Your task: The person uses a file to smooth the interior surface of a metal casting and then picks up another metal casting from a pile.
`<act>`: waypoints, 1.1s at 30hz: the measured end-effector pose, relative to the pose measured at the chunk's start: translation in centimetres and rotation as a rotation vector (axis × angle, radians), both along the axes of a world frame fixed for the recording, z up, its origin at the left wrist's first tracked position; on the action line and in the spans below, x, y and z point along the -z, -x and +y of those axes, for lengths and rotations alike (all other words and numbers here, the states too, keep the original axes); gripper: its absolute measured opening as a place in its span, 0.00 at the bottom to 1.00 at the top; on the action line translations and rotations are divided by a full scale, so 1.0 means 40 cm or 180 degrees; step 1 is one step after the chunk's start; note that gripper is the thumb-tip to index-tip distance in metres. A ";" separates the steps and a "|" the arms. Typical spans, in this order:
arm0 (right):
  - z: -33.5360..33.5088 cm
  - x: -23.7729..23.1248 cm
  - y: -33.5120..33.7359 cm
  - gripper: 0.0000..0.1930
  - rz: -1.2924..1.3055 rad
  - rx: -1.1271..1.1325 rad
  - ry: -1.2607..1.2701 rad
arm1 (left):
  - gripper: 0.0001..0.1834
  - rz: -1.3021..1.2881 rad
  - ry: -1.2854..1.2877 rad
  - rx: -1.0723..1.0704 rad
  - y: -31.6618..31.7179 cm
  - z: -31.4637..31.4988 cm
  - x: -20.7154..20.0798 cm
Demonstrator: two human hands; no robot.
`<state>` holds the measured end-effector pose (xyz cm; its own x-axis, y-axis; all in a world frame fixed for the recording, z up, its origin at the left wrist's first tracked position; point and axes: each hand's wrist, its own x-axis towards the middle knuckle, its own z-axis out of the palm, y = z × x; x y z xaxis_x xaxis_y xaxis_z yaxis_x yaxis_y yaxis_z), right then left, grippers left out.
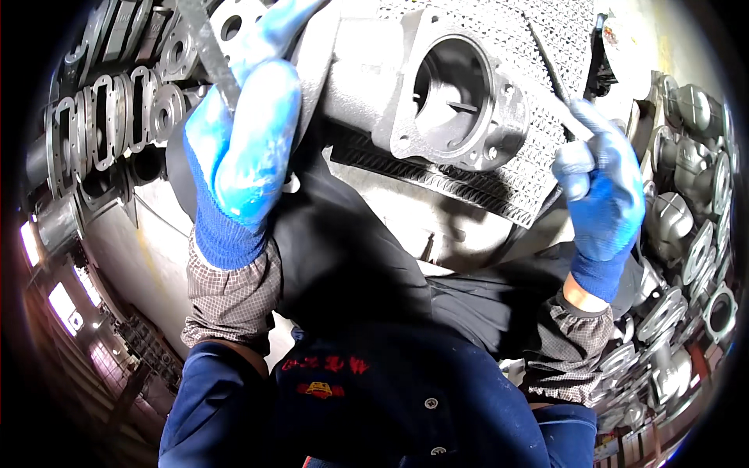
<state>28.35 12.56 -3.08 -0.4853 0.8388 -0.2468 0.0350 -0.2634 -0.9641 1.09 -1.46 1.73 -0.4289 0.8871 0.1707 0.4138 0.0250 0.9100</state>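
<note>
My left hand (253,148), in a blue coated glove, is closed around a flat dark metal bar (209,51) that points up and away. A light blue shape (273,35) shows just beyond it; I cannot tell what it is. My right hand (605,179), gloved alike, has curled fingers at the lower end of a thin dark rod (551,66); its grip is partly hidden. Between the hands, a grey metal casting (367,86) lies on its side, its round flanged opening facing right and toward me. Neither hand visibly touches its flange.
The casting rests on a patterned metal plate (507,195) with holes. Several flanged castings (109,117) are stacked at the left. More grey castings (679,203) are piled at the right, close beside my right hand. My dark trousers (351,249) are just below the plate.
</note>
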 end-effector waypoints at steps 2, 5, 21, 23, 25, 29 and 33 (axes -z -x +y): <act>0.024 0.041 -0.056 0.32 0.0843 0.0051 0.0294 | 0.25 0.0620 0.0551 -0.0217 -0.033 0.008 -0.035; 0.026 0.105 -0.098 0.34 0.1399 0.0351 0.0505 | 0.29 -0.0171 0.0533 -0.0331 0.033 -0.003 0.009; 0.000 0.148 -0.107 0.25 0.0789 0.0803 0.0673 | 0.24 0.3318 0.0331 0.0201 0.096 -0.015 0.034; -0.008 0.115 -0.086 0.23 0.0704 0.0832 0.0651 | 0.17 0.3885 -0.0078 0.0207 0.107 -0.004 0.045; -0.030 0.067 -0.054 0.21 -0.0211 0.0645 -0.0206 | 0.15 0.3983 -0.0201 0.0192 0.112 0.000 0.052; -0.063 -0.019 -0.001 0.21 -0.0182 -0.0059 -0.0233 | 0.16 0.2892 -0.0097 0.0066 0.088 -0.003 0.051; -0.083 -0.031 0.057 0.12 -0.0468 -0.0634 -0.0938 | 0.17 0.1742 -0.0156 -0.0032 0.063 -0.012 0.058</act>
<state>26.06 9.22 -1.86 -0.6232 0.7771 -0.0883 0.2012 0.0501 -0.9783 -1.44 -1.94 -0.58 -0.2743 0.8688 0.4123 0.8269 -0.0058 0.5623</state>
